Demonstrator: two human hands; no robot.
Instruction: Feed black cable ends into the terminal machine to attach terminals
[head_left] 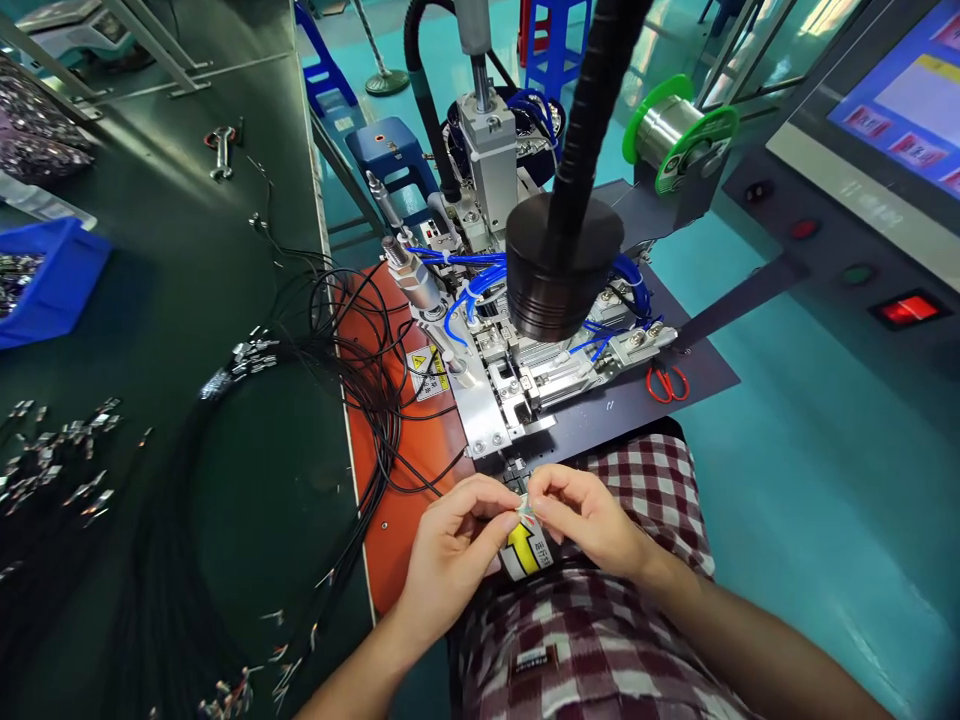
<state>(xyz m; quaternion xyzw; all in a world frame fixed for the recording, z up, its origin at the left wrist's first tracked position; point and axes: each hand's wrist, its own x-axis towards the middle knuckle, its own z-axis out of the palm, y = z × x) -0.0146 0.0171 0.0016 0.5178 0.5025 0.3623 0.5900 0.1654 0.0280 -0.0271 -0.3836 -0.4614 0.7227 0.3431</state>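
Note:
In front of the machine, my left hand (457, 550) is closed, thumb and forefinger pinching the end of a thin cable. Fine light and red wires (527, 512) show between the two hands. Fingers of my right hand (589, 515) are pinched on these same wires from the other side; the fingertips hide most of them. Just below is a white label with a yellow arrow (523, 550) on the machine's front edge. The metal fixture (517, 405) of the bench machine stands right beyond my fingers.
Black cables (382, 420) loop over the orange base (431, 440). More cables with metal connectors (251, 355) lie on the dark green table (262, 480). A black duct nozzle (564, 265) hangs over the machine. Red scissors (666, 383), a solder wire spool (675, 135) and a control panel (855, 240) are at right.

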